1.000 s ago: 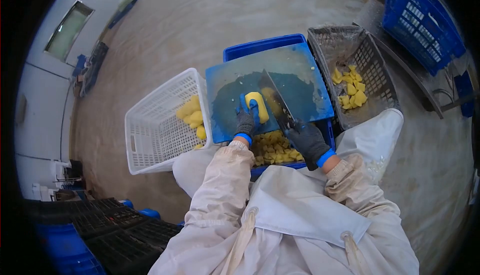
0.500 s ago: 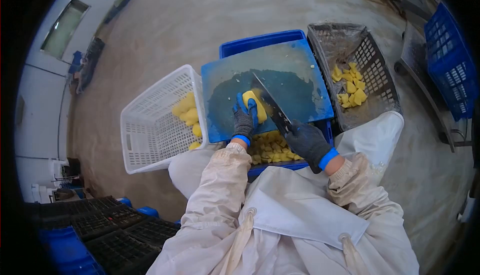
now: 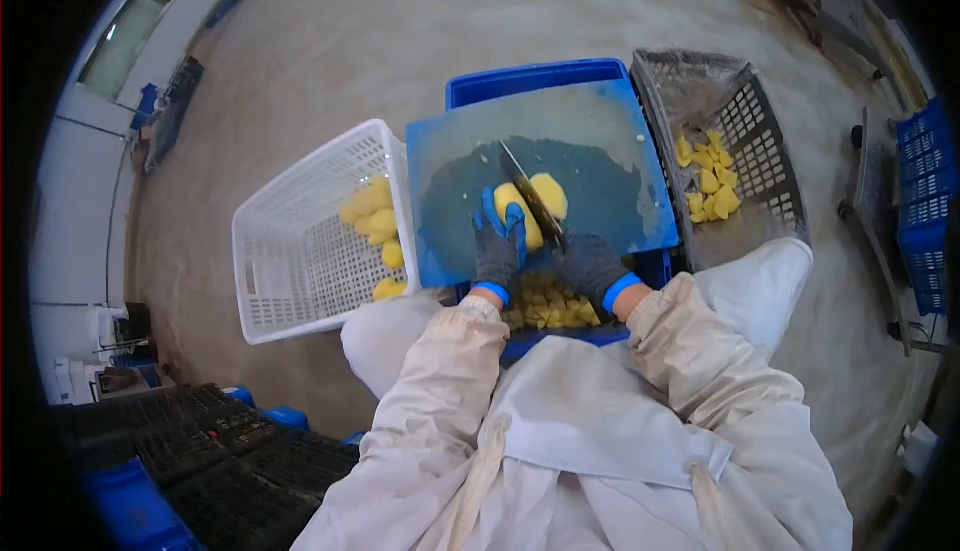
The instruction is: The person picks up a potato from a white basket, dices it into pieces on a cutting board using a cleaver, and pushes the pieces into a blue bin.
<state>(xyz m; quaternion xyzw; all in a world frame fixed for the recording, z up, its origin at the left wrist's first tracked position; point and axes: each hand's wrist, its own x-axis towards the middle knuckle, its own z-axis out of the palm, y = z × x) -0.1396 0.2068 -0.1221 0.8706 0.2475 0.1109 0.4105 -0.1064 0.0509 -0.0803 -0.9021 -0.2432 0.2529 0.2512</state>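
Note:
On the wet blue cutting board (image 3: 450, 136), my gloved left hand (image 3: 499, 243) is closed around a peeled potato (image 3: 512, 207). My gloved right hand (image 3: 588, 266) grips the handle of a large knife (image 3: 529, 191). The blade stands on edge between that potato and a cut piece of potato (image 3: 549, 195), whose flat pale face is turned up. Small scraps lie on the board. Below its near edge, a blue crate holds many cut potato chunks (image 3: 550, 306).
At the left, a white basket (image 3: 290, 241) holds several whole peeled potatoes (image 3: 374, 213). A dark crate (image 3: 770, 151) at the right holds yellow cut pieces (image 3: 712, 179). Black crates (image 3: 230, 451) are stacked at lower left. Blue baskets (image 3: 925, 211) stand on the far right.
The knife has come down through the potato, and a piece now lies to the right of the blade. My right hand has moved left and up, nearer my left hand.

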